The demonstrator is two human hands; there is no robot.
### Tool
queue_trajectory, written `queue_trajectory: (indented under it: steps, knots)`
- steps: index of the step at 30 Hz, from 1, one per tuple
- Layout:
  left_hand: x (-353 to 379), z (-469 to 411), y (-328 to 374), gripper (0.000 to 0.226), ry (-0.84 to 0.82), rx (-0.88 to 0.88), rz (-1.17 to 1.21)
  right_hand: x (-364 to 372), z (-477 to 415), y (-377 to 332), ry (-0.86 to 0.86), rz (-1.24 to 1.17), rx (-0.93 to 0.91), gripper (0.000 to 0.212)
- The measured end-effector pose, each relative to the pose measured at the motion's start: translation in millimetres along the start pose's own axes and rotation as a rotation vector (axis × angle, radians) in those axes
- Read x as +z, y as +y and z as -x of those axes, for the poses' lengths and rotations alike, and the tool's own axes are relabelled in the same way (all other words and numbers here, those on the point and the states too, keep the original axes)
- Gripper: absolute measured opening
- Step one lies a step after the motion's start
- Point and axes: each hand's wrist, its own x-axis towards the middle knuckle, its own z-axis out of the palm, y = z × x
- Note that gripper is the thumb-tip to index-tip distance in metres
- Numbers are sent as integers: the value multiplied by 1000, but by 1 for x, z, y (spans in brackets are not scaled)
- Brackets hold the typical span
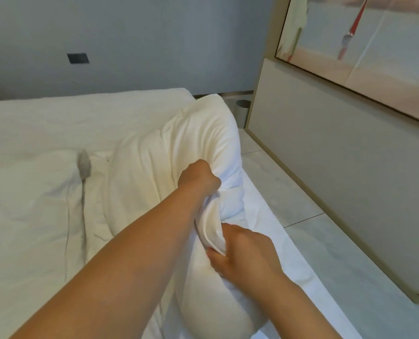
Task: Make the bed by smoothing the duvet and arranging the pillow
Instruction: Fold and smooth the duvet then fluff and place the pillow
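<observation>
Pillow (179, 148) standing up on the sheet (264, 216) by the mattress edge | left hand (198, 178) fisted tight into its top edge | right hand (245, 253) gripping a fold lower down | second pillow (32, 187) flat alongside, grey corded thingy (83, 165) at its corner

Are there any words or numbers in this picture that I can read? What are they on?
No, there are none to read.
The framed picture shows only painted shapes, no letters.
The dark wall plate is blurred and shows no marking.
The white pillow, gripped by the left hand and right hand, shows no label.
</observation>
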Motion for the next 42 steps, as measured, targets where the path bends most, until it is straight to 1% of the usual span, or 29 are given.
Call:
queue_trajectory:
  steps: [3,5,6,8,9,11,13,14,15,16,17,19,20,21,22,24,25,27,29,30,32,33,34,35,36,38,40,41,42]
  knots:
    - [-49,19,-52,32,84,-9,235,7,8,-54,57,-8,-138,14]
    - [-94,42,-95,33,143,-8,402,18,9,-103,160,31,-253,13]
    - [-120,56,-117,32,176,-1,474,24,10,-132,210,77,-327,16]
    - [-174,90,-167,34,248,13,600,29,17,-203,240,132,-344,35]
    - [-201,109,-195,34,277,6,654,40,21,-239,281,154,-373,38]
    - [-251,148,-254,24,323,-19,755,59,34,-313,248,138,-475,30]
    - [-284,183,-321,29,361,-109,814,81,48,-380,103,117,-681,16]
    - [-294,197,-357,33,375,-180,833,92,52,-409,-82,50,-782,16]
    - [-299,211,-393,33,379,-251,847,105,55,-430,-262,-64,-801,28]
    - [-302,222,-427,32,362,-313,870,118,53,-443,-342,-115,-790,39]
    - [-303,232,-458,33,331,-374,907,132,47,-450,-339,-38,-784,44]
    - [-302,246,-509,35,272,-494,968,166,27,-446,-186,93,-654,52]
    - [-302,252,-524,31,242,-544,986,182,18,-441,-140,152,-576,65]
    - [-302,254,-534,24,215,-585,979,199,11,-435,-143,180,-537,77]
    - [-304,255,-538,19,163,-607,960,215,7,-431,-221,173,-488,88]
    - [-307,244,-537,34,35,-607,902,230,1,-430,-334,192,-423,104]
    - [-308,235,-536,46,18,-605,871,238,-3,-429,-358,229,-421,108]
    - [-306,213,-533,70,104,-617,837,242,-5,-428,-354,239,-402,116]
    - [-306,188,-521,87,233,-598,854,250,-6,-420,-319,278,-367,112]
    - [-306,172,-513,93,281,-579,847,255,-7,-415,-250,340,-396,101]
    - [-304,141,-499,106,323,-573,765,259,-5,-417,-262,331,-355,70]
    - [-301,127,-496,110,320,-598,662,255,-3,-417,-331,332,-335,67]
    - [-297,116,-492,111,315,-635,538,251,-5,-417,-348,270,-343,75]
    - [-292,107,-493,109,315,-670,436,249,-11,-413,-290,200,-392,87]
    - [-287,102,-495,101,336,-680,383,240,-17,-410,-293,207,-398,93]
    - [-278,98,-504,78,380,-634,383,235,-36,-386,-117,226,-380,83]
    - [-274,97,-512,64,369,-585,391,224,-56,-356,80,207,-159,73]
    - [-275,97,-515,60,369,-577,400,218,-67,-341,110,195,-30,76]
    - [-278,97,-516,56,389,-574,424,210,-75,-333,41,174,136,79]
